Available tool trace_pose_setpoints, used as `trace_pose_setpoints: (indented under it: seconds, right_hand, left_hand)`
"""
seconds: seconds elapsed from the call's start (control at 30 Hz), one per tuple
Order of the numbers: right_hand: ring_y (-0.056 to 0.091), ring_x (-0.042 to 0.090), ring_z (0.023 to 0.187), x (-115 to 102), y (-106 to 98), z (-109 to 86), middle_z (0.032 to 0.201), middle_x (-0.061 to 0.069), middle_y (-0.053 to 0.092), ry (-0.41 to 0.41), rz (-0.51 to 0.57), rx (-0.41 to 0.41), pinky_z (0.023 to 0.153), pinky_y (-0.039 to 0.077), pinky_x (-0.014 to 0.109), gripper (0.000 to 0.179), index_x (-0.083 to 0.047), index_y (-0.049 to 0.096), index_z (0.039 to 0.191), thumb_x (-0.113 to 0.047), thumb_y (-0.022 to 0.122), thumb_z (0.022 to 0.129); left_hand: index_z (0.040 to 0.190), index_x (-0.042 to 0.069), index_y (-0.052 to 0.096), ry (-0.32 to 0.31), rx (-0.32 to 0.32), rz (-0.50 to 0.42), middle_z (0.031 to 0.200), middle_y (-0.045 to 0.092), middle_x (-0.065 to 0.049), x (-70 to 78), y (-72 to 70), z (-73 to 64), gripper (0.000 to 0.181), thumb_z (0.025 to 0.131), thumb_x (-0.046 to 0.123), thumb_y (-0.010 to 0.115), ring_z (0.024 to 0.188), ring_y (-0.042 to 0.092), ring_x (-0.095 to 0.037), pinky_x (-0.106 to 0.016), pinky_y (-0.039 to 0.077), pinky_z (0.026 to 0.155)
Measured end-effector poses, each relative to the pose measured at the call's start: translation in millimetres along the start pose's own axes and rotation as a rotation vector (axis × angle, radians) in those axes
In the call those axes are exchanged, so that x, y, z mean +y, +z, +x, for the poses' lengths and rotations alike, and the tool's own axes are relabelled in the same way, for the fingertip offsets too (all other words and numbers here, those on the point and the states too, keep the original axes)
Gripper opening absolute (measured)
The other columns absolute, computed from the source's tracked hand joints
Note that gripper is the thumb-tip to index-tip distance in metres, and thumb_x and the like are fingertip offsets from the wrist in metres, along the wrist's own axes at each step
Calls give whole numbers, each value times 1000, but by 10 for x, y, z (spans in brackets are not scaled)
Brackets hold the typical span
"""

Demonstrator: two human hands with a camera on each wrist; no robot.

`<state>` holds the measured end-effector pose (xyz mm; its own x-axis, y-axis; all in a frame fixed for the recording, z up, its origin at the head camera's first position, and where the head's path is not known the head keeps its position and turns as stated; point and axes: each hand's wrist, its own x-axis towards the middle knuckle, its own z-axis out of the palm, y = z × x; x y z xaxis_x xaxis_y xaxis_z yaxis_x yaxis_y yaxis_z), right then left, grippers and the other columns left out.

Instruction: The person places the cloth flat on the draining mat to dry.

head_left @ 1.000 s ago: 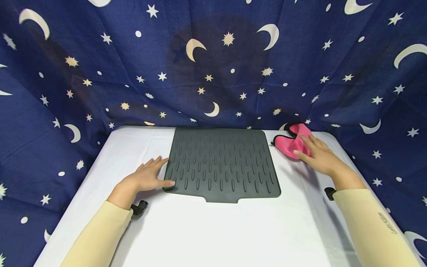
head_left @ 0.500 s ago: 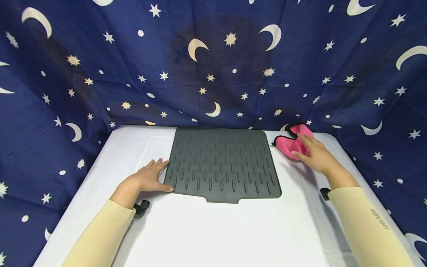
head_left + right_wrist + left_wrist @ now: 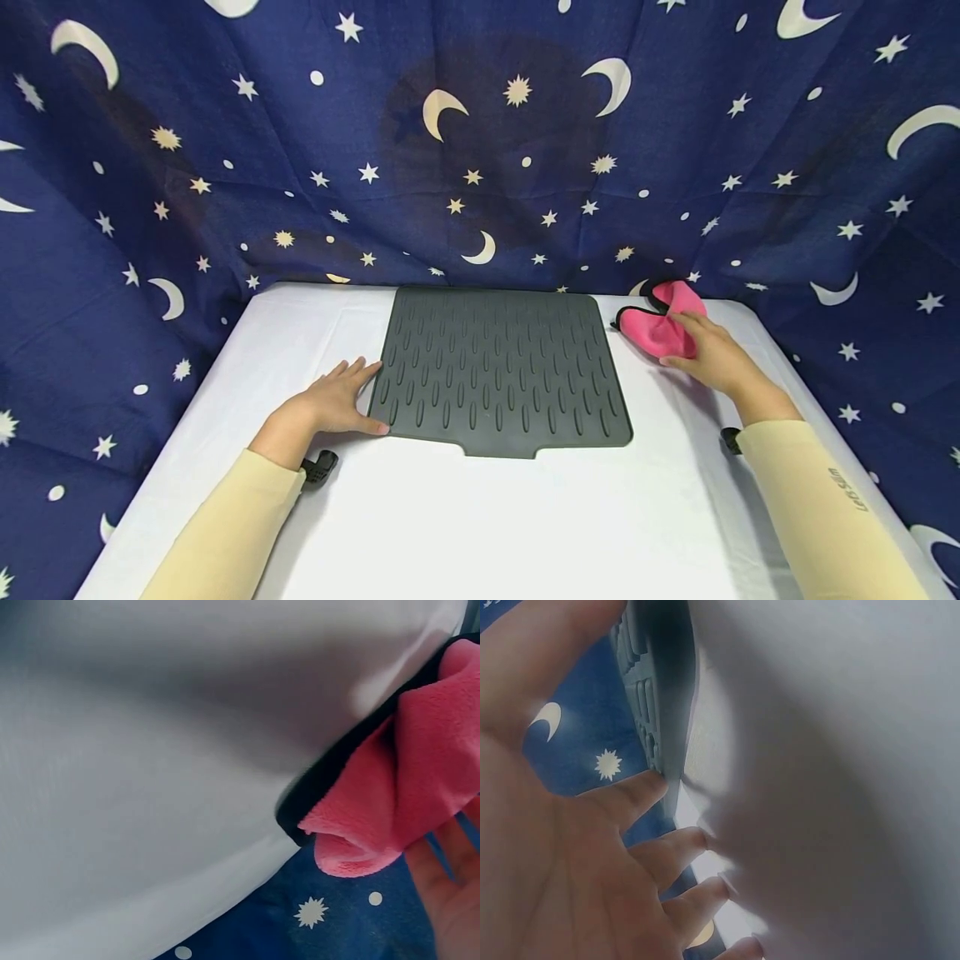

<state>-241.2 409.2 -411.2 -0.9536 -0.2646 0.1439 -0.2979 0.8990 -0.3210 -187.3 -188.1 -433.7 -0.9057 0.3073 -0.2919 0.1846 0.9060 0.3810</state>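
Note:
A dark grey ribbed mat (image 3: 498,367), with a tab at its near edge, lies on the white table. Spread out at its left side is my left hand (image 3: 330,404), with forefinger and thumb tips right at the mat's edge. In the left wrist view the forefinger (image 3: 641,796) meets the mat's edge (image 3: 676,712). Beyond the mat's right side, a crumpled pink cloth (image 3: 648,332) with black edging is pinched by my right hand (image 3: 720,358) at its right part. The right wrist view shows the fuzzy cloth (image 3: 442,735) covering some of the fingertips.
The white table (image 3: 510,525) ends at the back against a blue curtain (image 3: 480,167) printed with moons and stars. More curtain hangs along both sides. Each wrist carries a small black device, such as the left one (image 3: 321,468).
The right hand has shifted slightly left and its fingers have drawn together on the pink cloth. The left thumb has slid down to the mat's near left corner. The mat stays put.

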Motion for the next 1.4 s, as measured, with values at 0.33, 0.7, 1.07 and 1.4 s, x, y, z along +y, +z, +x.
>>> trace_pose_setpoints:
  seconds: [0.33, 0.7, 1.07, 1.4]
  right_hand:
    - [34, 59, 130, 51, 54, 64, 147, 33, 36, -2, -16, 33, 105, 28, 71, 81, 3, 44, 145, -20, 87, 79]
    - [36, 56, 128, 46, 93, 138, 146, 31, 38, 50, -41, 22, 107, 27, 69, 81, 1, 46, 145, -21, 87, 78]
    - [46, 51, 115, 36, 143, 156, 128, 28, 52, 19, -91, 74, 101, 33, 65, 60, 1, 58, 133, -17, 83, 82]
    - [44, 50, 116, 31, 108, 141, 131, 27, 50, 39, -77, 23, 99, 31, 67, 71, 0, 58, 135, -23, 89, 75]
  left_hand:
    - [158, 10, 28, -1, 2, 8, 162, 21, -25, -8, 2, 14, 116, 69, 58, 84, 147, 14, -52, -68, 17, 114]
    - [159, 10, 27, -4, -7, 0, 162, 20, -25, -23, -15, 16, 115, 70, 58, 84, 147, 14, -52, -67, 15, 115]
    - [159, 11, 28, -10, 0, -4, 162, 20, -24, -22, 12, 5, 115, 70, 58, 84, 147, 13, -51, -68, 15, 114]
    - [159, 11, 27, -9, -1, 11, 162, 20, -24, -15, 16, 2, 116, 69, 59, 83, 148, 13, -51, -68, 16, 114]
